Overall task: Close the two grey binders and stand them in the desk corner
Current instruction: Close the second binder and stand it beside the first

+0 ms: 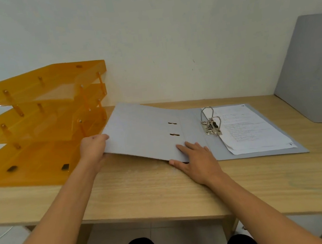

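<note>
A grey binder [143, 130] lies open on the wooden desk [143, 186], its metal rings [210, 121] upright and white printed sheets [252, 129] on its right half. My left hand [93, 148] grips the left edge of the front cover, which is lifted slightly off the desk. My right hand [197, 160] rests flat on the binder's near edge by the spine, fingers spread. A second grey binder [312, 71] stands closed in the desk's far right corner, leaning against the wall.
An orange three-tier letter tray [44, 124] stands on the desk at the left, close to my left hand. The wall runs along the desk's back edge. My knees show below the desk's front edge.
</note>
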